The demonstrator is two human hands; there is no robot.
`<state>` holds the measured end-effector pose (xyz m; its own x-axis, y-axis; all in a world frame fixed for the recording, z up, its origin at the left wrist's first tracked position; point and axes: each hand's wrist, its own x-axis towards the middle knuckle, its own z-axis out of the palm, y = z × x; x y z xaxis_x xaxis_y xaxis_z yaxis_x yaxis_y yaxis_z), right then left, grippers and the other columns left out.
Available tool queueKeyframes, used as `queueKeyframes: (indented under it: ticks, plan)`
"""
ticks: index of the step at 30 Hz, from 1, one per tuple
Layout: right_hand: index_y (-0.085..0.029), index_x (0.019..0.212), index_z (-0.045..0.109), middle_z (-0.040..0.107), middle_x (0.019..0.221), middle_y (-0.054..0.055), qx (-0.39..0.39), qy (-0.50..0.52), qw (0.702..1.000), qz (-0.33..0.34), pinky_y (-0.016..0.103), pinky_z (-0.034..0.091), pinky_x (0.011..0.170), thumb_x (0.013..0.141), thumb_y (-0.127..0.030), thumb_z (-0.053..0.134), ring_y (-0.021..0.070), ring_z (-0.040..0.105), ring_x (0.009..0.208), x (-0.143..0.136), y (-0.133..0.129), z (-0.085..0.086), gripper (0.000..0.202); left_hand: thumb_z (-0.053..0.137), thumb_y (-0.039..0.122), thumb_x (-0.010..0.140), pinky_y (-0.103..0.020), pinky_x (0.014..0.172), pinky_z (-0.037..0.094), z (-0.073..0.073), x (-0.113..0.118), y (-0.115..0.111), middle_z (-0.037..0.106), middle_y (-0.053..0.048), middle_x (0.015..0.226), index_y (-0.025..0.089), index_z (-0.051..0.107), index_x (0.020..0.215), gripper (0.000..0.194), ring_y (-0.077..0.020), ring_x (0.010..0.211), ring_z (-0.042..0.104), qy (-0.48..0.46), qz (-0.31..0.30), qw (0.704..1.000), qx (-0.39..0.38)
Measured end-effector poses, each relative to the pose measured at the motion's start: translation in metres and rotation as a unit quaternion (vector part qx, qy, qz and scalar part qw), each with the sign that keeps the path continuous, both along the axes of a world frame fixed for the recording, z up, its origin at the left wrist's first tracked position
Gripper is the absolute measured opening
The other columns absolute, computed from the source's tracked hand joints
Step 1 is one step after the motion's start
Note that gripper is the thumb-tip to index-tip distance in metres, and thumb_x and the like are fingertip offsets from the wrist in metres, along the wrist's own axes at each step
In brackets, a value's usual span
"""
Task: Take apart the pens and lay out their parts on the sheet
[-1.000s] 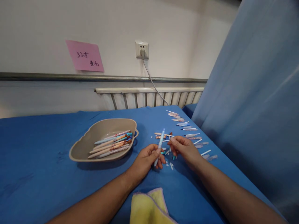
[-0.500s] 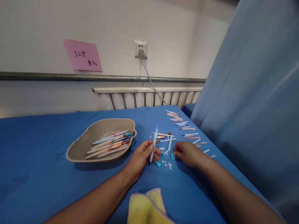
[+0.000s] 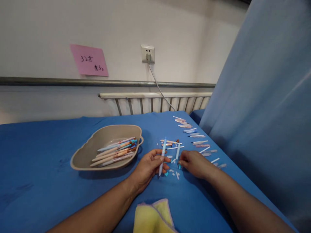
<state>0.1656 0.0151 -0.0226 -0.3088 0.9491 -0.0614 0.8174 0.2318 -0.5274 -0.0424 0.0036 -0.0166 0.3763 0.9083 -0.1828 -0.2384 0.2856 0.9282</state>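
My left hand [image 3: 149,165] is closed around a light blue pen [image 3: 164,147], held nearly upright with its pale end towards me. My right hand [image 3: 195,162] is pinched low over the blue cloth, its fingertips on a small teal pen part [image 3: 179,166]. Between the hands lie a light blue barrel [image 3: 178,151], white refill tubes [image 3: 175,148] and small white bits [image 3: 173,171]. Another teal piece [image 3: 166,173] lies beneath my left hand, partly covered. Just beyond, a beige barrel [image 3: 169,141] and an orange-brown one [image 3: 166,144] lie flat.
A beige basin [image 3: 84,155] with several pens stands on the left. Sorted pen parts [image 3: 199,136] lie in small groups along the bed's right edge. A yellow cloth [image 3: 152,218] is in front of me. Behind are a white railing [image 3: 155,95] and, at right, a blue curtain [image 3: 255,113].
The view has shifted slightly. My right fingertips have come down over the teal part, covering more of it. My left hand still holds the pen, turned a little.
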Motion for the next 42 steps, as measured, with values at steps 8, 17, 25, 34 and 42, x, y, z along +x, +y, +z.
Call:
queueKeyframes:
  ticks: [8,17,25,34,42]
  plan:
    - [-0.017,0.087,0.06,0.059,0.069,0.001,0.026,0.375,0.923,-0.079,0.025,0.041,0.054,0.079,-0.038,0.054,0.0121,0.052,0.057,-0.011,0.006,0.006,0.023,0.058,0.024,0.079,-0.017,0.043,0.038,-0.003,0.001,0.0,0.061,-0.003,0.076,0.013,0.055,0.091,0.017,-0.0068,0.049,0.051,-0.003,-0.078,0.997,0.016]
    - [-0.017,0.076,0.058,0.051,0.054,-0.005,-0.041,0.492,0.868,-0.05,0.022,0.039,0.048,0.073,-0.043,0.062,0.0086,0.048,0.046,-0.018,-0.001,0.015,0.027,0.055,0.035,0.082,-0.017,0.041,0.037,-0.004,0.004,-0.006,0.061,-0.003,0.075,0.014,0.055,0.093,0.024,-0.0073,0.048,0.05,0.035,-0.147,0.988,0.027]
    - [-0.018,0.069,0.051,0.048,0.05,-0.006,-0.027,0.461,0.885,-0.052,0.022,0.037,0.046,0.075,-0.046,0.058,0.0083,0.045,0.044,-0.019,0.0,0.012,0.03,0.054,0.047,0.079,-0.017,0.038,0.036,-0.003,0.008,-0.007,0.06,-0.002,0.071,0.014,0.054,0.088,0.035,-0.0063,0.044,0.048,0.098,-0.132,0.984,0.071]
    - [-0.019,0.068,0.05,0.051,0.052,-0.005,-0.034,0.438,0.898,-0.034,0.023,0.038,0.048,0.078,-0.049,0.053,0.0097,0.047,0.044,-0.021,-0.003,0.014,0.032,0.054,0.048,0.078,-0.016,0.038,0.033,0.004,0.008,-0.007,0.058,0.001,0.061,0.014,0.054,0.079,0.034,-0.0045,0.039,0.043,0.096,-0.111,0.986,0.074]
    - [-0.018,0.065,0.057,0.056,0.056,-0.002,-0.035,0.138,0.989,-0.049,0.022,0.032,0.05,0.076,-0.03,0.057,0.0115,0.05,0.052,0.008,0.007,0.005,0.016,0.058,0.038,0.078,-0.017,0.037,0.033,-0.001,0.002,0.002,0.058,0.001,0.064,0.015,0.054,0.08,0.023,-0.0061,0.041,0.046,0.017,-0.006,1.0,-0.007]
